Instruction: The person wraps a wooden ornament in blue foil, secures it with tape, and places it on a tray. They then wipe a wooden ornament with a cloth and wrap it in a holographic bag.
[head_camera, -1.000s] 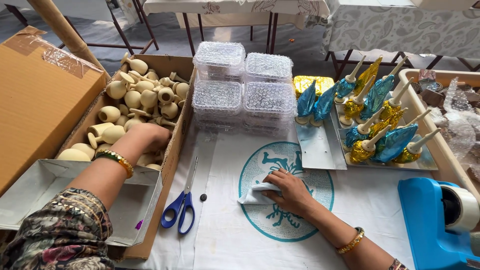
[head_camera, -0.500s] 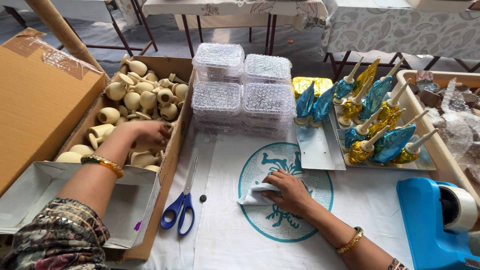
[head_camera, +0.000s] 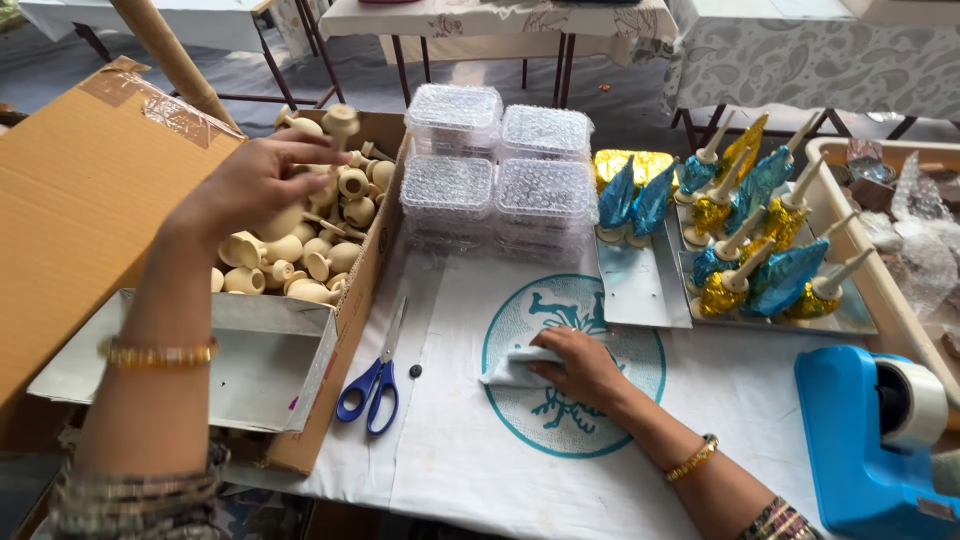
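step in hand: picking. left hand (head_camera: 255, 185) raised over cardboard box (head_camera: 340, 300), fingers clamped on pale clay piece (head_camera: 340, 122). right hand (head_camera: 580, 365) flat on white cloth (head_camera: 510, 370), fingers together. next: carry across to cloth. cloth-covered surface (head_camera: 450, 460); trestle tables behind.

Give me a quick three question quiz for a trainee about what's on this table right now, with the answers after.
1. True or false: the left hand holds a small cream pot above the cardboard box.
2. What lies under the right hand? A) blue scissors B) a white cloth C) a tape dispenser
3. Fill in: the blue scissors lie between the cardboard box and the round ____ print on the white table cover.

Key: 1 true. 2 B, the white cloth. 3 teal.
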